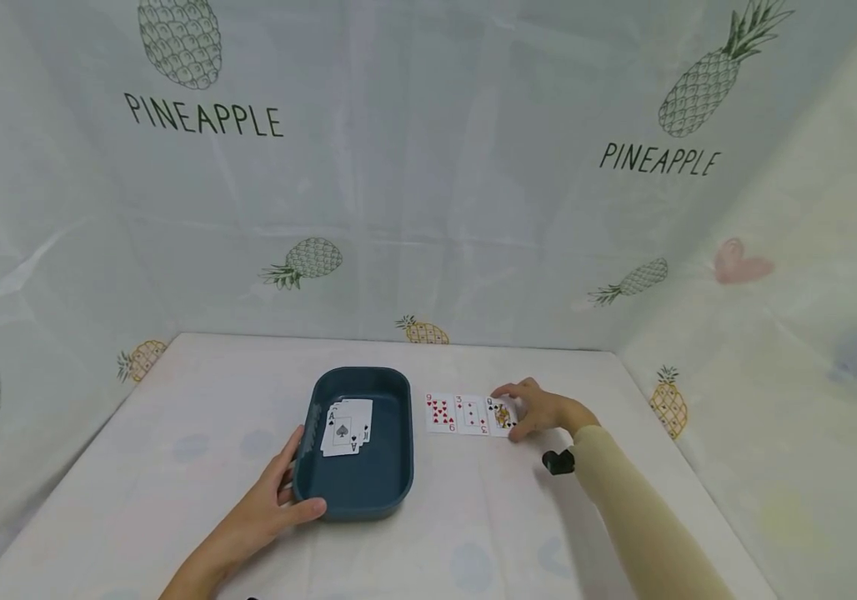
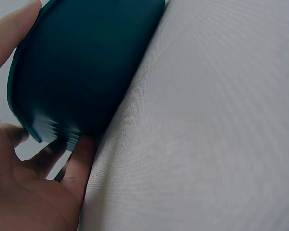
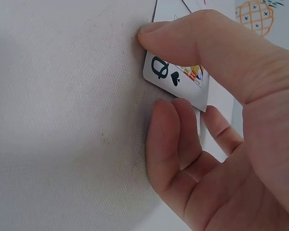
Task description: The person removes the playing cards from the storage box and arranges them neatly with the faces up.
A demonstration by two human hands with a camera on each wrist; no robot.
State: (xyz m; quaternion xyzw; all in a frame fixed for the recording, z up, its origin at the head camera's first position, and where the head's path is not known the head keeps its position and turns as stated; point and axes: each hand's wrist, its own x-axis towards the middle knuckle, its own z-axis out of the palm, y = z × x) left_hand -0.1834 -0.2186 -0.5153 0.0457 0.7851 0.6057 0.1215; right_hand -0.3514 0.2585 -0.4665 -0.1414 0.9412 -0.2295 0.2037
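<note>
A dark blue tray [image 1: 353,495] lies on the white cloth, with several playing cards [image 1: 344,432] stacked in it and the ace of spades on top. My left hand [image 1: 267,504] holds the tray's near left corner, thumb by the front rim and fingers against the side wall. Right of the tray is a row of face-up cards: a red nine [image 1: 440,413], a red three [image 1: 472,415] and the queen of spades [image 3: 169,74]. My right hand [image 1: 543,410] pinches the queen at its edges, with the thumb [image 3: 178,43] across its near edge and the other fingers curled beside it.
The table cloth [image 1: 466,517] is white with faint pale spots. Behind it and at both sides hang sheets [image 1: 428,167] printed with pineapples. A small black object [image 1: 558,462] shows at my right wrist, beside the cream sleeve [image 1: 631,500].
</note>
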